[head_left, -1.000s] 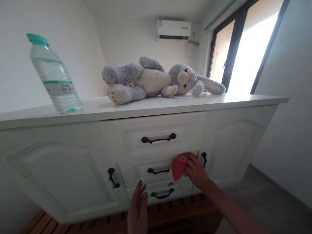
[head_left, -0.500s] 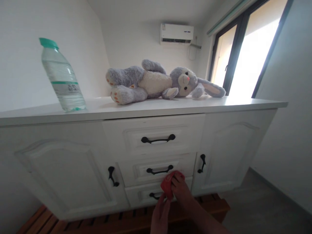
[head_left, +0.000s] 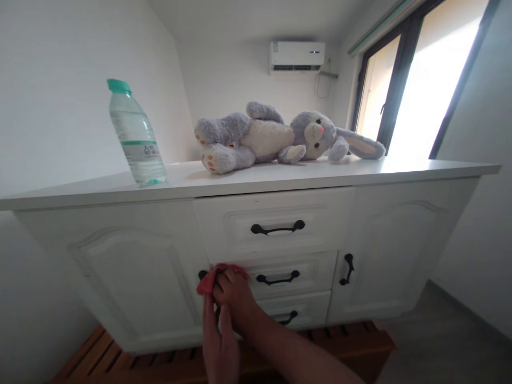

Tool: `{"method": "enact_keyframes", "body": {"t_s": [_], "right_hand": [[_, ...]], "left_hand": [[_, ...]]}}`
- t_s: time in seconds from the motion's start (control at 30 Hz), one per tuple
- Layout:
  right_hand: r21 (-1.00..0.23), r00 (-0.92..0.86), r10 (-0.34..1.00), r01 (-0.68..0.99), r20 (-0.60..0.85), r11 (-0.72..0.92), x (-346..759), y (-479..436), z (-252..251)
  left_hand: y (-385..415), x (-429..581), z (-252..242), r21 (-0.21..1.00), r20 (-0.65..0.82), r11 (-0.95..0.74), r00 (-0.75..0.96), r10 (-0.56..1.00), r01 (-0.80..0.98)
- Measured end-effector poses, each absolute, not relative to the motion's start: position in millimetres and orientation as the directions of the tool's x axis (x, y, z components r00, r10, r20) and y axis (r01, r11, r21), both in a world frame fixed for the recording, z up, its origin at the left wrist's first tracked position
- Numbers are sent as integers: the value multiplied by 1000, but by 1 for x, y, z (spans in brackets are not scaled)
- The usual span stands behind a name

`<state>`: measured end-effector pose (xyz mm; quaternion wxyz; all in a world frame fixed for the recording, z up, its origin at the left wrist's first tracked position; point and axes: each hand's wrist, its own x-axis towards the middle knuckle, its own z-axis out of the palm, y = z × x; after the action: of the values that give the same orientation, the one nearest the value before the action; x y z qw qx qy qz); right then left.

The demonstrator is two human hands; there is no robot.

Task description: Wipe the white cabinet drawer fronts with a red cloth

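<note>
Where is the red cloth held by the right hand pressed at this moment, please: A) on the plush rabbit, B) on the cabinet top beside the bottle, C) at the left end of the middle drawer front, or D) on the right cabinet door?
C: the right hand presses the red cloth against the left end of the middle drawer front.

Red cloth: a small, soft piece of fabric, crumpled into a bunch, of which only the upper and left portions show. It is gripped in the closed fingers of the right hand and pressed against the front of the white cabinet, at the left end of the middle drawer, over the black handle of the left door. The left hand, fingers extended and empty, lies just below the cloth, its fingertips close beneath the bunch.
</note>
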<state>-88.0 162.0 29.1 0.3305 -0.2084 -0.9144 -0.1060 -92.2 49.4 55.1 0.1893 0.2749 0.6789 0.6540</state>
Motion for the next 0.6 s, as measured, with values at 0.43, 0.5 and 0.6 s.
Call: {"method": "enact_keyframes", "body": {"t_s": [0.43, 0.5, 0.6], "right_hand": [[-102, -516, 531, 646, 672, 757, 157, 190, 56], [-68, -465, 518, 693, 718, 717, 181, 196, 38], [-23, -428, 479, 727, 766, 687, 192, 199, 2]], "left_hand": [[119, 60, 75, 992, 71, -41, -250, 966, 122], [127, 78, 74, 988, 110, -87, -181, 977, 131], [129, 87, 59, 986, 124, -107, -137, 983, 125]]}}
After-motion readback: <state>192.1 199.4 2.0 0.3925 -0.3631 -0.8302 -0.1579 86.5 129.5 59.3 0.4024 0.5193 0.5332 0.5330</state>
